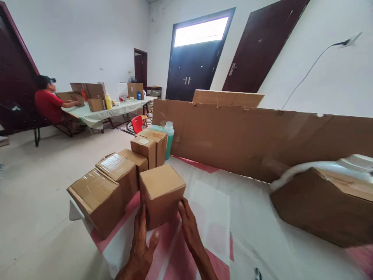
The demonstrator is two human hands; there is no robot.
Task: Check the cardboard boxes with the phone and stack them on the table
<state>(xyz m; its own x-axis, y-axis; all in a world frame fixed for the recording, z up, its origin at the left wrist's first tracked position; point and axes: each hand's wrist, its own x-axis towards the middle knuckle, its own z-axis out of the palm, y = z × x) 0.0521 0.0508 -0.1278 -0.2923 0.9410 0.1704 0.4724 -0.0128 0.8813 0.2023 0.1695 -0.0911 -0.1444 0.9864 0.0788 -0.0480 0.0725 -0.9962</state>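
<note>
Nearer than the green bottle (169,143) is the near-cubic cardboard box (163,198); left hand (142,242) and right hand (190,225) flank it equally, fingers against opposite sides; whether gripping, I cannot tell.

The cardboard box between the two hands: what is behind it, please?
Behind this box stand a carton with a white label, another carton and a green bottle. The table surface immediately behind is covered, so anything low there cannot be seen.
</note>
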